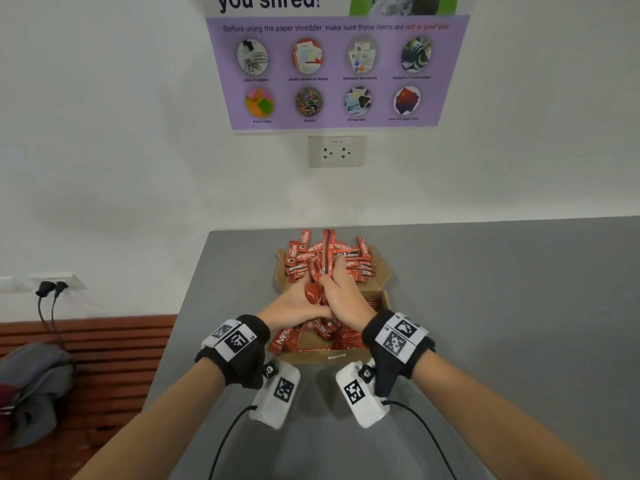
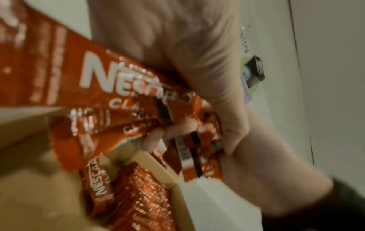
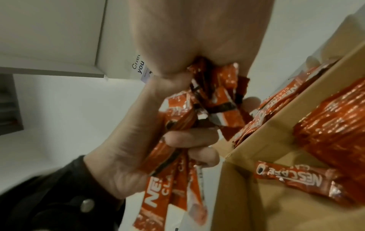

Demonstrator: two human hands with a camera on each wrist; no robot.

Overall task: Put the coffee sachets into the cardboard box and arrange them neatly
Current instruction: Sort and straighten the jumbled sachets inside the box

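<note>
A bundle of red Nescafé sachets [image 1: 320, 271] is held upright over the open cardboard box [image 1: 322, 356]. Both hands hold it: my left hand [image 1: 298, 303] grips it from the left, my right hand [image 1: 348, 296] from the right. In the right wrist view the left hand's fingers [image 3: 191, 137] curl round the bundle [image 3: 207, 109] beside the box wall [image 3: 237, 195]. More sachets [image 1: 346, 337] lie in the box, partly hidden by the hands. A loose heap of sachets [image 1: 329, 254] sits on the far flap. The left wrist view shows the bundle [image 2: 128, 87] above sachets stacked inside the box [image 2: 142, 195].
The box stands on a grey table [image 1: 485, 306] against a white wall with a socket [image 1: 336, 151] and a purple poster [image 1: 332, 71]. Left of the table, a grey bag [image 1: 31, 386] lies on a wooden bench, with plugged cables [image 1: 52, 289] above.
</note>
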